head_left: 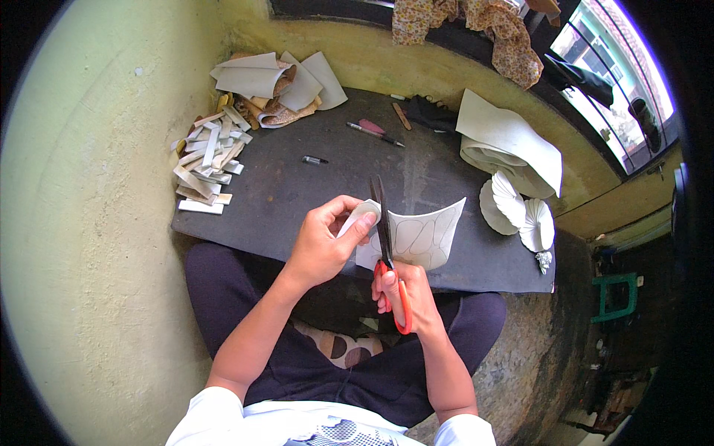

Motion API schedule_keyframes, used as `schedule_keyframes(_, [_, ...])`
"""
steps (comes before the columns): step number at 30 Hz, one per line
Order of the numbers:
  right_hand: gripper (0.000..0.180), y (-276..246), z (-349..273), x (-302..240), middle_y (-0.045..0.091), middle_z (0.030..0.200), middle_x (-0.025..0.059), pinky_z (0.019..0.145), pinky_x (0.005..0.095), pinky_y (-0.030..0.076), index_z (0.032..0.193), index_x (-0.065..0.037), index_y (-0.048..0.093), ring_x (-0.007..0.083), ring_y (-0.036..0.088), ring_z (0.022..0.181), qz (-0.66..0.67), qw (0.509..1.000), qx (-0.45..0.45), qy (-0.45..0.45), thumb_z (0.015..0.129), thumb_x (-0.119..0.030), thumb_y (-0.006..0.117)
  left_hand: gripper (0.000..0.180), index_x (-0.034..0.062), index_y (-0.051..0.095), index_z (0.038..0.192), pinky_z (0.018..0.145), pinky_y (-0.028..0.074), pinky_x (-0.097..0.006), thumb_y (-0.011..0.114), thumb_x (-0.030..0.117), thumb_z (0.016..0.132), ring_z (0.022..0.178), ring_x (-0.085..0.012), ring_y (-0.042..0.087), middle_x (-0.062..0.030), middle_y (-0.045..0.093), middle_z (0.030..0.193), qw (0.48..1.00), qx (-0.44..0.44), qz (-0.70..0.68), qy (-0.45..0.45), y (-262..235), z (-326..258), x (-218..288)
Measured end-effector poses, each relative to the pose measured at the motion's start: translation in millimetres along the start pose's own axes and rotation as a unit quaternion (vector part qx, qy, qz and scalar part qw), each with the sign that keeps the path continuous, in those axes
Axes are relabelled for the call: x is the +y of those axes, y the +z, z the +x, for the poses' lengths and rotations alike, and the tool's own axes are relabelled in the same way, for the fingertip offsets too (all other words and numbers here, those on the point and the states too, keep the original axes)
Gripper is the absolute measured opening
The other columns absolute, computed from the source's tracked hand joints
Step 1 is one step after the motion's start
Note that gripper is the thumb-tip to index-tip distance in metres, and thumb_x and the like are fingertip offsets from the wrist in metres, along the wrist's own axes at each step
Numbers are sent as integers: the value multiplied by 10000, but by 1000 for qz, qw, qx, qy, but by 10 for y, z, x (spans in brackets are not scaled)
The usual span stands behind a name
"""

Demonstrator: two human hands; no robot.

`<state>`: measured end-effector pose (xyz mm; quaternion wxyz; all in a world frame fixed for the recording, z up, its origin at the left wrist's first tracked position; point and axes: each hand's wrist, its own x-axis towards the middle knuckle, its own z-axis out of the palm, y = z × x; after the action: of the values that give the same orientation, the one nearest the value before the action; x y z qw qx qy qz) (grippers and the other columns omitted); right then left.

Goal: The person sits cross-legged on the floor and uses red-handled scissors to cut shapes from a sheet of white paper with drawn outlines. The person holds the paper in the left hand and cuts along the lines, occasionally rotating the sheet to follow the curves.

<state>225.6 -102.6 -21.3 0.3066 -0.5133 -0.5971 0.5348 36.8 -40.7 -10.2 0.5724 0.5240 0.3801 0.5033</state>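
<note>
My left hand (323, 241) pinches a small white cut-out with a rounded end (366, 212) between thumb and fingers. In my right hand (413, 293) is a pair of scissors (384, 241) with red-orange handles, fingers wrapped through the loops. The dark blades point away from me, slightly parted at the tips, and lie right beside the edge of the cut-out. Under and to the right of the blades, a white sheet (428, 234) with curved outlines drawn on it rests on the black table (275, 201). My right hand partly covers its lower edge.
A heap of white strips (212, 160) and curled sheets (290, 85) fill the table's left side. A pen (375, 134), pen cap (314, 160) and brown stick (401, 117) lie farther back. At right are a folded sheet (513, 137) and pleated white fan shapes (509, 208).
</note>
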Motion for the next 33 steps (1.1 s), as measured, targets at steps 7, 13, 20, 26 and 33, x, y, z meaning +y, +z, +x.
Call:
schedule_keyframes(7, [844, -3, 7, 27, 610, 696, 78, 522, 280, 525, 815, 16, 585, 138, 625, 579, -5, 1000, -9, -30, 917, -807, 427, 189, 0, 685, 1074, 709, 494, -230, 685, 174, 1000, 773, -61, 593, -18, 676, 912, 999, -25, -16, -23, -21, -8, 12])
schedule_keyframes(13, [838, -7, 10, 31, 613, 692, 82, 548, 295, 534, 810, 19, 581, 147, 633, 599, 3, 999, -5, -47, 923, -798, 436, 197, -3, 696, 1073, 695, 492, -224, 694, 177, 994, 768, -54, 590, -17, 679, 912, 999, -24, -12, -33, 16, -21, 30])
schedule_keyframes(20, [812, 21, 10, 7, 605, 651, 81, 560, 321, 545, 783, 25, 566, 160, 629, 593, 18, 999, 2, -38, 939, -766, 471, 213, -7, 695, 1078, 684, 489, -218, 697, 189, 994, 763, -51, 588, -20, 678, 905, 999, -17, -18, -22, 55, -43, 21])
schedule_keyframes(26, [830, 10, -1, -7, 598, 644, 82, 551, 327, 547, 775, 29, 555, 166, 633, 584, 9, 999, 1, -37, 934, -779, 458, 223, -5, 694, 1080, 682, 489, -217, 697, 199, 993, 760, -49, 586, -13, 675, 894, 1000, -20, -7, -20, 55, -47, 38])
schedule_keyframes(33, [854, -32, -20, -50, 583, 649, 70, 498, 285, 511, 742, 5, 554, 143, 612, 554, -26, 999, -10, -33, 918, -818, 405, 209, 5, 694, 1060, 687, 485, -219, 705, 199, 985, 751, -49, 585, 3, 665, 880, 998, -55, -16, -38, -60, -18, 64])
